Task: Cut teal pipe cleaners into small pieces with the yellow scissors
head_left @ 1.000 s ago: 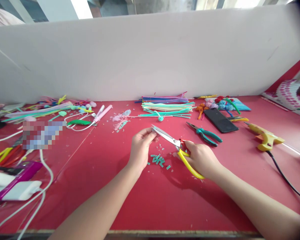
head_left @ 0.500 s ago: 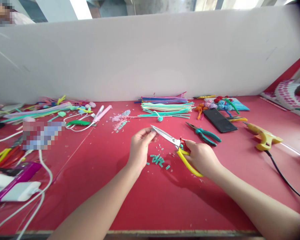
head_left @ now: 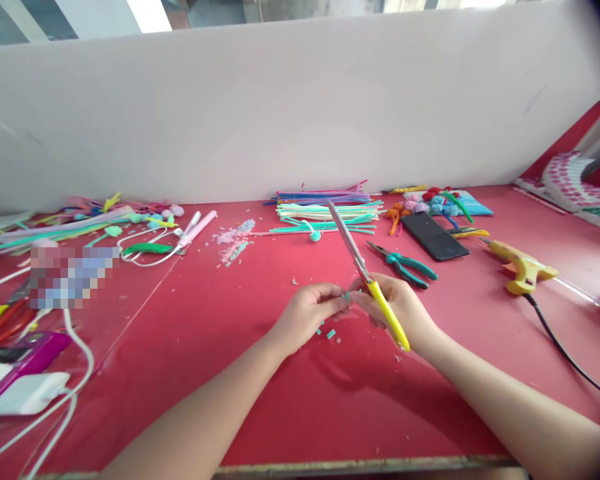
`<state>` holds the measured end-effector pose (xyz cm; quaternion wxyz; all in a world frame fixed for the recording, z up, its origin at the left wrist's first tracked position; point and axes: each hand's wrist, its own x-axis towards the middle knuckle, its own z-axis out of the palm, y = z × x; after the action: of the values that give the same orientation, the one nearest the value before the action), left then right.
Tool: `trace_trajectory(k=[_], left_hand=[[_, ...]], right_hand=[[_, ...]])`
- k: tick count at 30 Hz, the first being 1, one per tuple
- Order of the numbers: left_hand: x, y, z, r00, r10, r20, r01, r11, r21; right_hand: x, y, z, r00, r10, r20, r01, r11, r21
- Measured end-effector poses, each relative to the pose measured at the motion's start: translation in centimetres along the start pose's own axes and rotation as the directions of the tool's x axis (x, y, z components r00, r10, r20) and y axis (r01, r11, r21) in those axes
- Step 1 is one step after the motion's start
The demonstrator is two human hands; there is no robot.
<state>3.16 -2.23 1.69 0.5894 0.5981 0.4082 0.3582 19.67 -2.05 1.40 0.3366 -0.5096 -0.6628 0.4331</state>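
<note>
My left hand [head_left: 307, 317] is closed in a pinch on a small teal piece [head_left: 347, 297] above the red table. Close beside it, the fingertips of my right hand [head_left: 397, 307] reach the same piece. Scissors with yellow handles [head_left: 389, 316] are held in my right hand, blades pointing up and away, seemingly closed. Small cut teal pieces [head_left: 331, 333] lie on the table just under my hands; my left hand hides part of that spot. Behind are bundled pastel pipe cleaners [head_left: 330, 213] and a teal fluffy ball on a stem [head_left: 315, 235].
Teal-handled pliers [head_left: 405, 263], a black phone [head_left: 435, 236] and a yellow glue gun [head_left: 523, 267] with a cord lie to the right. White cables [head_left: 87, 347], a pink curling tool [head_left: 197, 230] and colourful stems [head_left: 70, 223] are on the left. A pale partition [head_left: 260, 113] stands behind.
My left hand has moved right and nearer, meeting my right fingertips at a teal piece. The scissors have swung more upright, away from the left fingers. The view has shifted slightly.
</note>
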Motion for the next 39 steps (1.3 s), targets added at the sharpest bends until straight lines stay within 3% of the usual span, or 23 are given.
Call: trace_trajectory(k=[3,11,15,18,21,26,39], left_hand=[[-0.1,0.1,0.1,1.000,-0.015,0.025,0.013,0.999,0.051],[-0.1,0.0,0.1,0.999,0.004,-0.044,0.000,0.996,0.092],[0.2,0.0,-0.5,0.975,0.024,-0.222,-0.024,1.000,0.002],[0.6,-0.1,-1.4,0.909,0.074,-0.409,-0.127,0.987,-0.103],[0.8,-0.2,-2.2,0.863,0.106,-0.495,-0.227,0.955,-0.191],[0.8,0.1,-2.6,0.835,0.145,-0.531,-0.309,0.921,-0.235],[0.7,0.2,-2.6,0.850,0.122,-0.512,-0.328,0.884,-0.333]], right_hand=[[0.0,0.1,0.1,1.000,0.010,-0.012,-0.010,0.999,-0.041],[-0.1,0.1,0.3,0.999,-0.010,-0.034,0.001,0.967,-0.253],[0.0,0.3,0.0,0.992,-0.092,-0.087,0.039,0.873,-0.486],[0.0,0.4,-0.1,0.989,-0.113,-0.090,0.028,0.758,-0.651],[0.0,0.3,0.0,0.991,-0.114,-0.074,0.023,0.681,-0.732],[0.0,0.4,0.2,0.990,-0.129,-0.053,0.035,0.597,-0.802],[0.1,1.1,0.0,0.988,-0.156,-0.004,0.088,0.576,-0.813]])
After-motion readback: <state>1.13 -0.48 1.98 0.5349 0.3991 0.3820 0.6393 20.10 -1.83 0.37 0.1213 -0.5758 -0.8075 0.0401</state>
